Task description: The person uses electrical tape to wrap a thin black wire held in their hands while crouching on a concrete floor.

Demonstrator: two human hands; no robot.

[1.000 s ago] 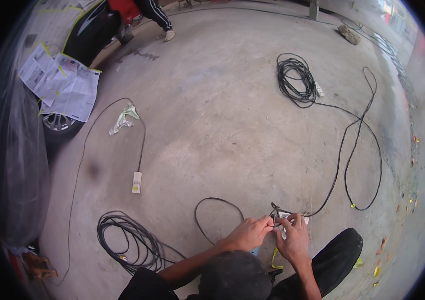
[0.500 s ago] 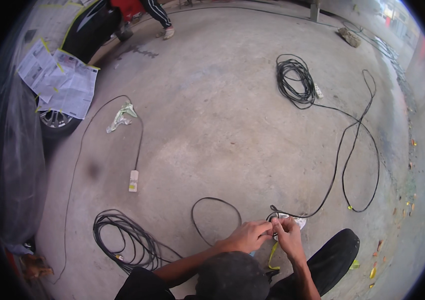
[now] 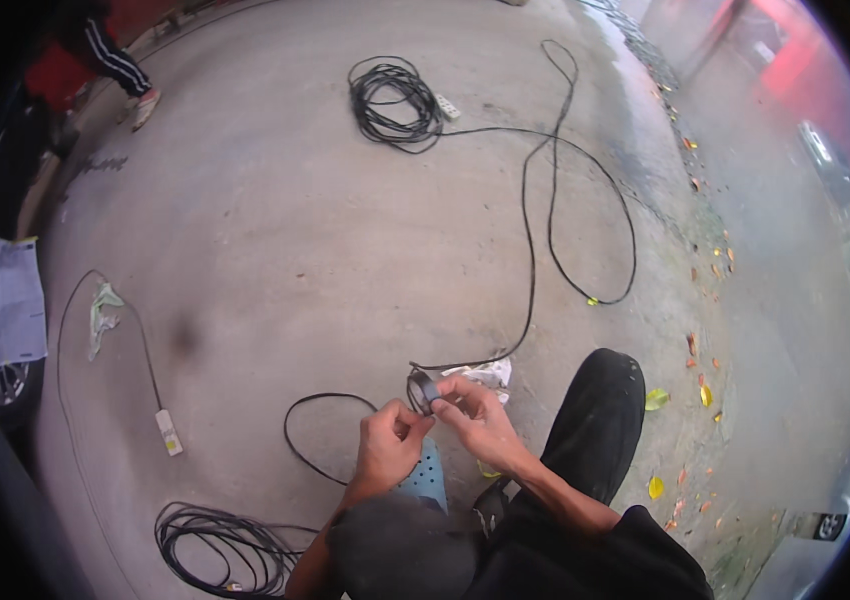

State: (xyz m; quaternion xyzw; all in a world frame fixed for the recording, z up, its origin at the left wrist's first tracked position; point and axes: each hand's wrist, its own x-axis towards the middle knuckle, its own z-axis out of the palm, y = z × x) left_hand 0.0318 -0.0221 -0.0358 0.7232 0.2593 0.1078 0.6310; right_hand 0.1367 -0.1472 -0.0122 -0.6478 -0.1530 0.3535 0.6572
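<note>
My right hand (image 3: 483,425) pinches a dark ring that looks like a roll of black tape (image 3: 429,389), held upright between thumb and fingers. Close against it, my left hand (image 3: 388,445) is closed in a pinch, and what lies between its fingertips is too small to make out. A black cable (image 3: 529,255) runs from the far floor to a bend just beyond my hands. Its end near my fingers is partly hidden. Behind my right hand lies a crumpled white piece of paper or plastic (image 3: 492,377). A light blue perforated shoe (image 3: 427,478) shows below my hands.
A coiled black cable (image 3: 385,105) with a white socket strip (image 3: 447,107) lies far off; another coil (image 3: 210,550) is at the lower left. A second socket strip (image 3: 169,433) sits on the left. A paper-covered car (image 3: 7,300) and a person's leg (image 3: 115,60) are beyond.
My view has swung to the right, so the floor things sit farther left. The dark roll now shows plainly in my right hand, and my hands have turned around it.
</note>
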